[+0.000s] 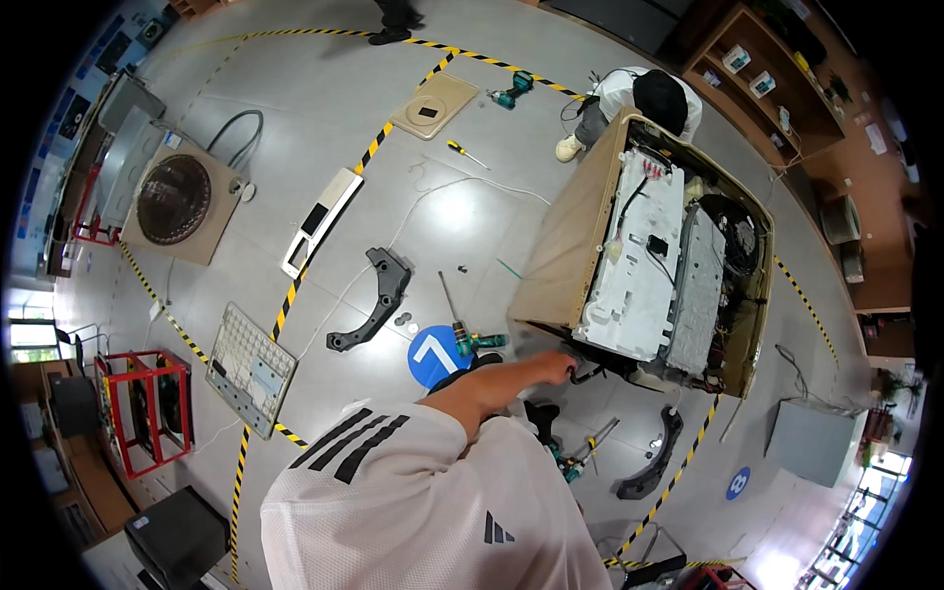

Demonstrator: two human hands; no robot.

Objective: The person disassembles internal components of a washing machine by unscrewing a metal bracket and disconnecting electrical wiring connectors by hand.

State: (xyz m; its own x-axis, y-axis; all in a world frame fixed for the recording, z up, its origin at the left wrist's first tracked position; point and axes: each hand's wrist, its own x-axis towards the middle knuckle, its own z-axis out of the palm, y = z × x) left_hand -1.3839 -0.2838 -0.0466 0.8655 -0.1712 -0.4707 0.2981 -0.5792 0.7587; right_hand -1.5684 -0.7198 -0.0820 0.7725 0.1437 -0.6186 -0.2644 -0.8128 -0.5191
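I am reaching with 1 left hand [558,368] beside 1 opened appliance [678,261]. Around me 2 black curved parts [385,300] are lying, 1 left and 1 right. 2 teal drills [479,340] are resting, 1 near and 1 far, while 1 yellow-handled screwdriver [468,154] is lying far off. 2 blue discs [737,483] are showing, and 2 other people [629,93] are staying on the far side.

Grey floor [472,221] with opened appliance [560,246], teal drill [508,96], screwdriver [457,148], curved black piece [388,298].

A red metal frame [148,374] stands near a dark box [177,536]
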